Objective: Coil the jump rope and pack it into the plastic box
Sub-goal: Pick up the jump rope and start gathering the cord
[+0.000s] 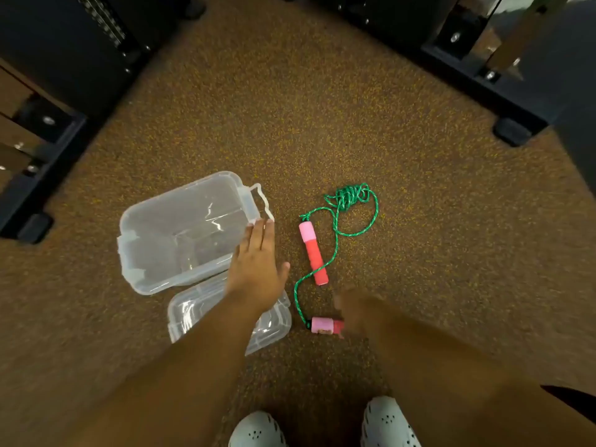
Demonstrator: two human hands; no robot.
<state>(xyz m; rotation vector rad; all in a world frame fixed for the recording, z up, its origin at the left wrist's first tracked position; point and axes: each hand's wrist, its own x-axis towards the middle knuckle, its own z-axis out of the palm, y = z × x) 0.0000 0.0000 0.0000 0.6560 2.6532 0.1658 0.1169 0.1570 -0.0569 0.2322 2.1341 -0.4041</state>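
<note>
Dim, warm light; glare streaks the plastic box [180, 227]; the right hand [351, 312] is motion-blurred; the edges bend.

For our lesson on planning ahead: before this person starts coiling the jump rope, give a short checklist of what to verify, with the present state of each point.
1. Plastic box open and upright: ok, nothing visible inside.
2. Lid off the box: ok, it lies on the floor just in front of it, partly under the left arm.
3. Rope free to gather: not ok, bunched in a tangle at its far end.
4. Both handles in view: ok, far handle lies alone, near handle beside the right hand.
5. Right hand's hold on the near handle: cannot tell, blurred.
6. Left hand free: ok, flat at the box corner.
</note>
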